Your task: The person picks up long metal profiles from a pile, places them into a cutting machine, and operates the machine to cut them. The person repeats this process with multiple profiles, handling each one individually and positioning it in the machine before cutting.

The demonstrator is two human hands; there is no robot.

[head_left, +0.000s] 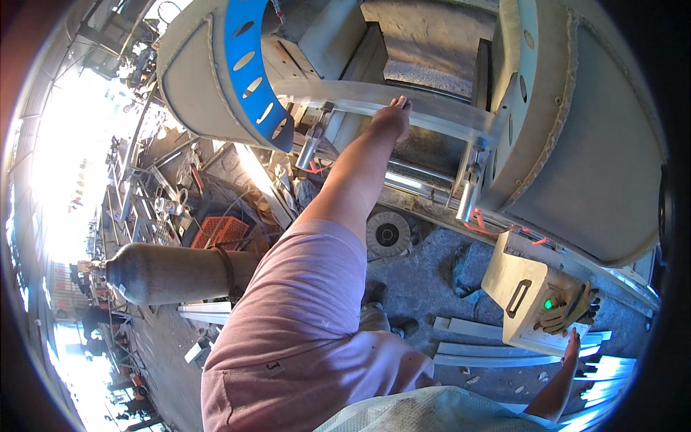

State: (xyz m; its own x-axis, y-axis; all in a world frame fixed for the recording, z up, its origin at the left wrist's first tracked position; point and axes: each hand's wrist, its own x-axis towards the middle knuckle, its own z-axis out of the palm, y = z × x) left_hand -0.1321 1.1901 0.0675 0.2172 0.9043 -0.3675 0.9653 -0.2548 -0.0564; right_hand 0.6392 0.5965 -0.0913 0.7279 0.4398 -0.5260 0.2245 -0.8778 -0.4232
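Note:
My left arm stretches up and forward, its hand closed over the edge of a long pale metal strip. This strip spans the gap between the two curved sides of a machine. My right hand is low on the right, its fingers extended, beside a beige control box. A green light or button shows on the box. Work gloves lie on it, just above my right fingertips. Whether those fingertips touch the box, I cannot tell.
The machine's left side has a blue slotted rim; two clamp cylinders sit below the strip. A large gas cylinder lies at left, near an orange crate. Pale metal strips lie on the floor at lower right.

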